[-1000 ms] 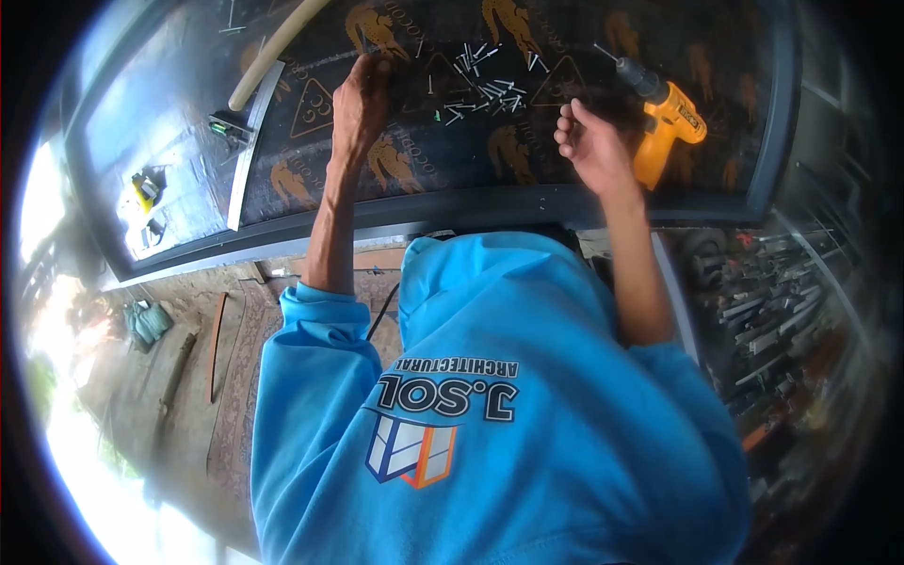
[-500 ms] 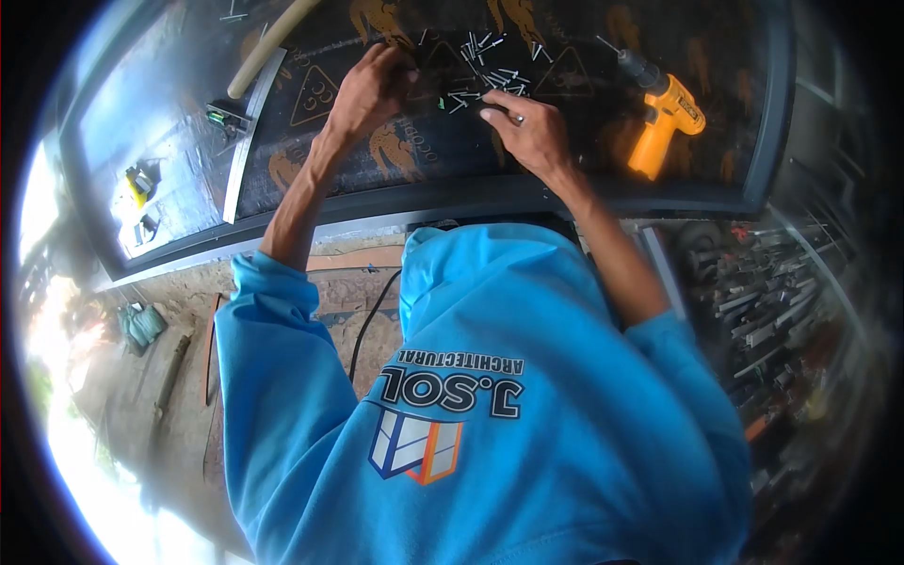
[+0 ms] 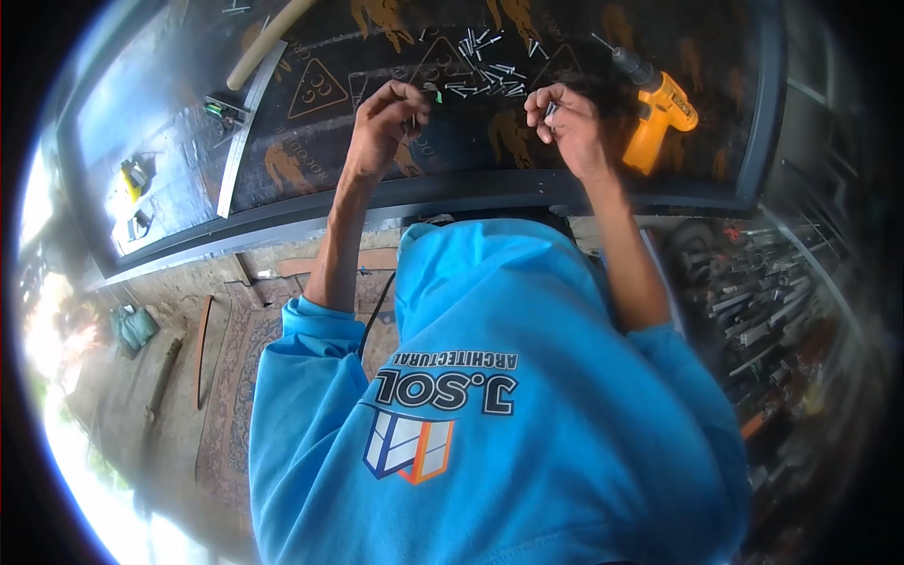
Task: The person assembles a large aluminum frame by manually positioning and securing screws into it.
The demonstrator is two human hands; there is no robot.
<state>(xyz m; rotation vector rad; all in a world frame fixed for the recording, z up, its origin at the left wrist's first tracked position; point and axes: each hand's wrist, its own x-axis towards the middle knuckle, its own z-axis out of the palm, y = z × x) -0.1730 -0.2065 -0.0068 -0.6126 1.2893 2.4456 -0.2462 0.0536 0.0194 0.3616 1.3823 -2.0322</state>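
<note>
A scatter of pop rivets (image 3: 492,77) lies on the dark printed board (image 3: 452,141) beyond my hands. My right hand (image 3: 573,127) is just to the right of the pile, raised off the board, its fingers pinched on a small silvery piece that looks like a rivet (image 3: 551,110). On the near left side of the pile, my left hand (image 3: 384,124) has its thumb and fingers curled together. Something thin and dark shows at those fingertips, too small to name. A small green piece (image 3: 435,95) sits close to the left fingertips.
A yellow cordless drill (image 3: 661,121) lies right of my right hand. Leftward are a wooden handle (image 3: 268,45), a metal strip (image 3: 252,127), a green-marked tool (image 3: 222,111) and a yellow tool (image 3: 134,181). A dark frame (image 3: 490,191) borders the board. Metal offcuts (image 3: 763,292) heap at right.
My right hand has drawn away from the rivets, rightward and slightly back, with a small silvery piece in its fingers. My left hand has come nearer my body and slightly right.
</note>
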